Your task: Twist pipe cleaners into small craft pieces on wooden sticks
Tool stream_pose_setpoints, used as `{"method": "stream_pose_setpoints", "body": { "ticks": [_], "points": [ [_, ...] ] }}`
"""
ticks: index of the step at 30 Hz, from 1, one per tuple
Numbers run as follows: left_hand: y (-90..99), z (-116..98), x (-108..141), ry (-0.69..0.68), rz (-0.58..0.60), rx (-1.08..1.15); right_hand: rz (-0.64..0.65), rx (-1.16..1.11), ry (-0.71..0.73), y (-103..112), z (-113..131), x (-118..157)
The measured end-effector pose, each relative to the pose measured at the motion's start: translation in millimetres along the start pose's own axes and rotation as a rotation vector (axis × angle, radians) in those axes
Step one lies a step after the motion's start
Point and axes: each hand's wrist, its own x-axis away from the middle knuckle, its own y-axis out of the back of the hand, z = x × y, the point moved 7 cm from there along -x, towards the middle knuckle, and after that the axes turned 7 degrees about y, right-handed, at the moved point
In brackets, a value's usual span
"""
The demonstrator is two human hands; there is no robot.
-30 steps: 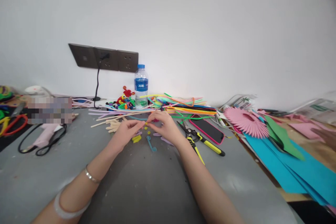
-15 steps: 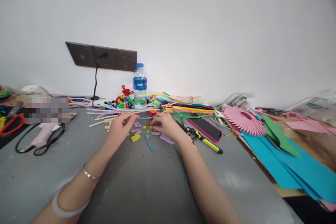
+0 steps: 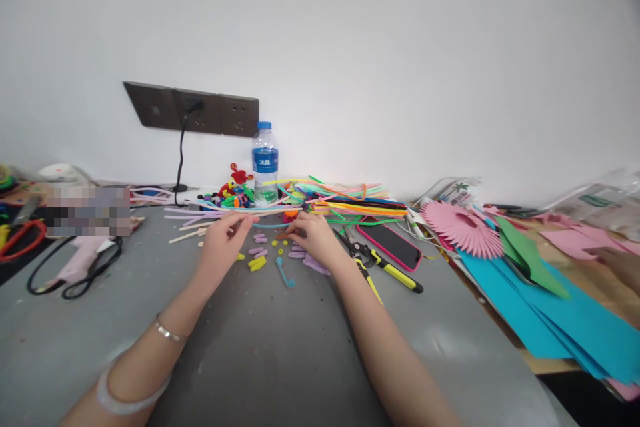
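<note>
A light blue pipe cleaner (image 3: 273, 226) spans the gap between my two hands above the grey table. My left hand (image 3: 225, 237) pinches its left end between thumb and fingertips. My right hand (image 3: 316, 237) is closed at the other end, its fingertips curled down near a small brown-orange piece (image 3: 283, 235). Below the hands lie short yellow pieces (image 3: 257, 263), short purple pieces (image 3: 316, 264) and a blue piece with curled ends (image 3: 285, 272). Small yellow rings (image 3: 281, 251) rest between them.
Yellow-black pliers (image 3: 395, 273) and a pink-edged phone (image 3: 390, 245) lie right of my hand. Behind stand a water bottle (image 3: 265, 163) and a pipe-cleaner bundle (image 3: 360, 207). A glue gun (image 3: 83, 260) is left. Another person's hand (image 3: 617, 263) touches pink paper (image 3: 573, 243) at right.
My left hand has shifted slightly left, and the blue pipe cleaner stays between both hands. Another person's hand has come into view at the right edge.
</note>
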Motion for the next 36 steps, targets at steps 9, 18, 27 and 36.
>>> {"method": "stream_pose_setpoints", "body": {
  "ticks": [9, 18, 27, 36],
  "points": [
    [0.3, 2, 0, -0.006, -0.001, -0.008, 0.084, 0.004, -0.027, -6, 6, 1],
    [-0.5, -1, 0, -0.002, -0.001, -0.007, 0.147, 0.002, -0.089, -12, 6, 2],
    [-0.9, 1, -1, -0.008, 0.003, -0.02, 0.136, 0.005, -0.042, -12, 12, 2],
    [-0.3, -1, 0, -0.014, 0.002, -0.03, 0.144, -0.023, -0.031, -17, 14, -1]
  ]
}}
